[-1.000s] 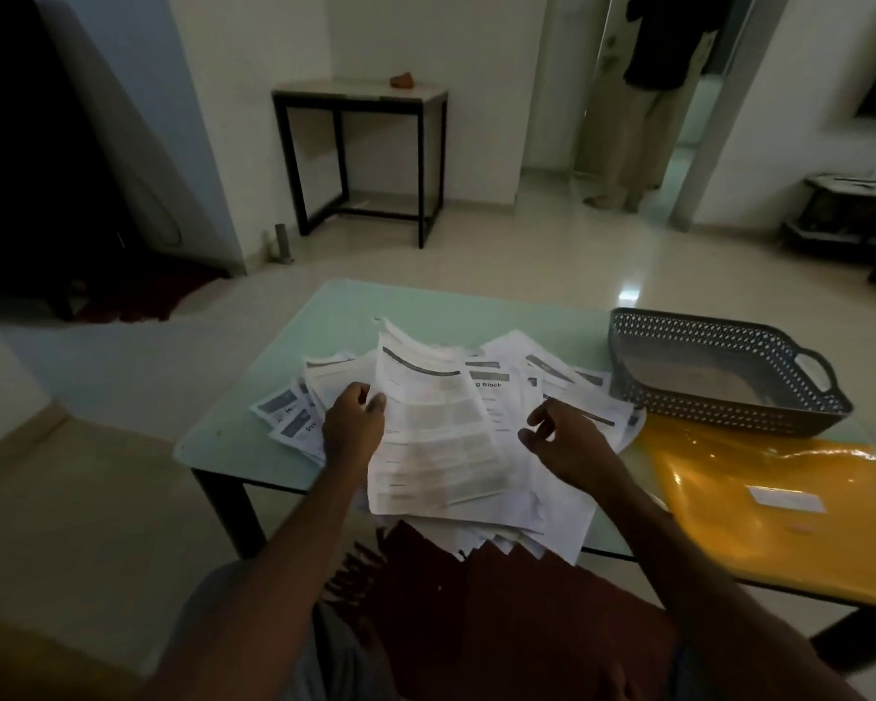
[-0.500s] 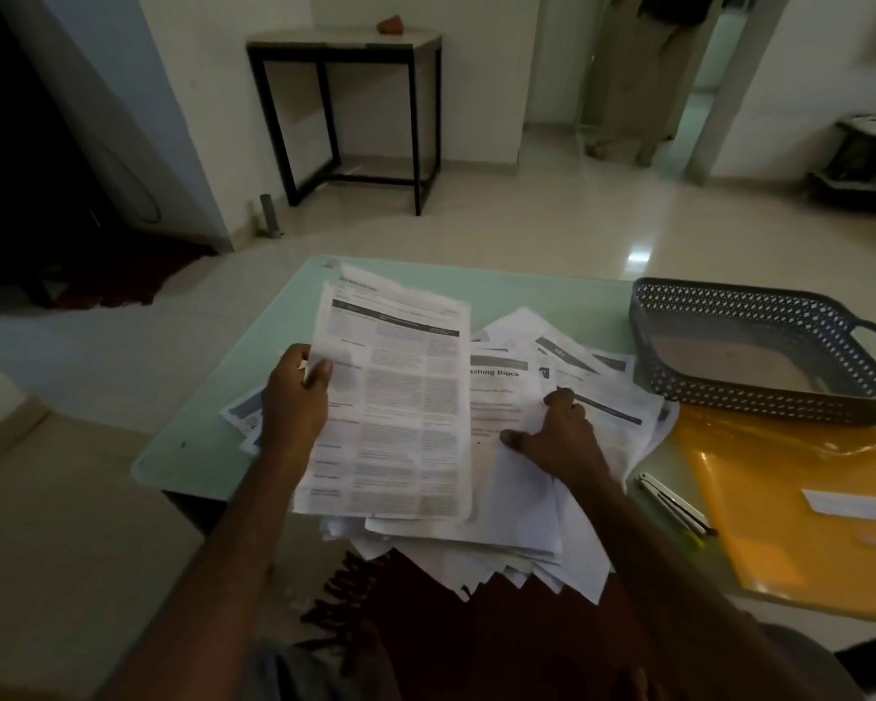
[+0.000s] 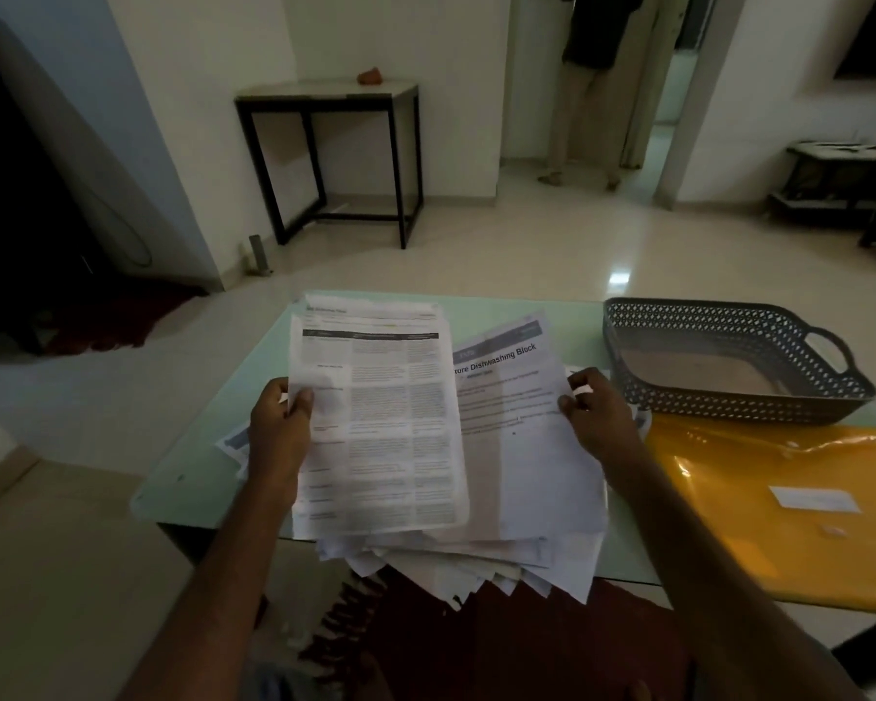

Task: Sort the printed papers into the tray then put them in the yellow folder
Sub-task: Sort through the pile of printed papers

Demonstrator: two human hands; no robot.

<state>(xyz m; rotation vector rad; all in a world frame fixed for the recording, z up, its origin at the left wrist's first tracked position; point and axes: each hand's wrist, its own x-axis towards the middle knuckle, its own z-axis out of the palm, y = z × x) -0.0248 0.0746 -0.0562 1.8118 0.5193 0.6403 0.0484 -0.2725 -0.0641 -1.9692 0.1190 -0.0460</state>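
Over a pale table (image 3: 567,316), the left hand (image 3: 279,427) pinches a table-printed sheet (image 3: 380,422) by its edge while the right hand (image 3: 598,412) grips a "Dishwashing Block" page (image 3: 512,397), both lifted from the paper pile (image 3: 476,554).

Printed papers (image 3: 426,498) lie in a loose, fanned heap overhanging the near table edge; left of the heap's far-right neighbour, the empty grey lattice tray (image 3: 729,346); the glossy yellow folder (image 3: 780,508) lies flat just in front of that tray.

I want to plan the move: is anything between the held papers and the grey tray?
Nothing visible. The right hand holds the Dishwashing Block sheet just left of the grey tray, with only bare table between.
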